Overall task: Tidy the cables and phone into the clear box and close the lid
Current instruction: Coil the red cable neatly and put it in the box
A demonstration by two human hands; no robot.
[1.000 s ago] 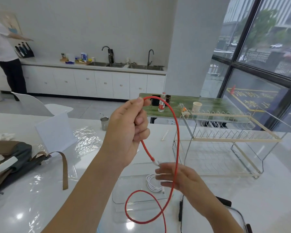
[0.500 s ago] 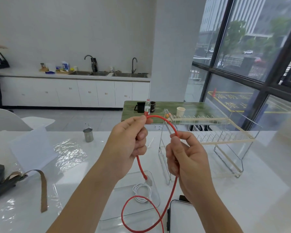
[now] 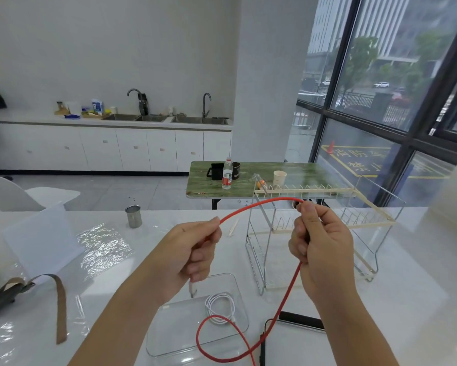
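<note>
head view, both hands raised over the white table (image 3: 380,299). my left hand (image 3: 187,256) pinches the red cable (image 3: 253,206) near one end, its plug hanging below the curled fingers; my right hand (image 3: 320,247) grips the same cable a short way along, fingers closed round it, with the rest falling from the fist into a loose loop that sags over the clear box (image 3: 169,326) and runs out of the lower edge of frame. compared with half a second ago, the two hands have drawn apart: the short arch of cable between them is now a longer, flatter span, and a second ago the right hand was down low near the box. i read this as measuring out the first length for a coil, so the red cable is not yet packed. a white cable (image 3: 220,303) lies coiled inside the box. the phone (image 3: 300,319) lies flat on the table just right of the box, beside a black cable (image 3: 262,342), both outside it. i cannot pick out the lid with certainty. judged from this, one of the items is stowed and the lid is not on.
</note>
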